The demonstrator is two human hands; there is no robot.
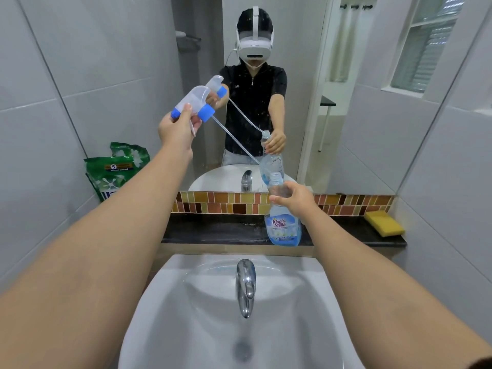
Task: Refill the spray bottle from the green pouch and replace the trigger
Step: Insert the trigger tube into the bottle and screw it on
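Note:
My left hand [175, 130] grips the clear trigger head [193, 103] with its blue nozzle and blue collar, raised high at the left. Its thin dip tube [234, 141] slants down to the right, apart from the bottle's mouth. My right hand [294, 199] holds the neck of the clear spray bottle [282, 225], which stands upright on the dark ledge with a blue label and a little blue liquid at the bottom. Its mouth is uncovered. The green pouch [117, 171] leans in the left corner against the wall.
A white sink [186, 302] with a chrome tap [246, 284] lies below the dark ledge [213, 231]. A yellow sponge [384, 223] rests at the ledge's right end. A mirror [346, 102] above the tile strip reflects a person and the bottle.

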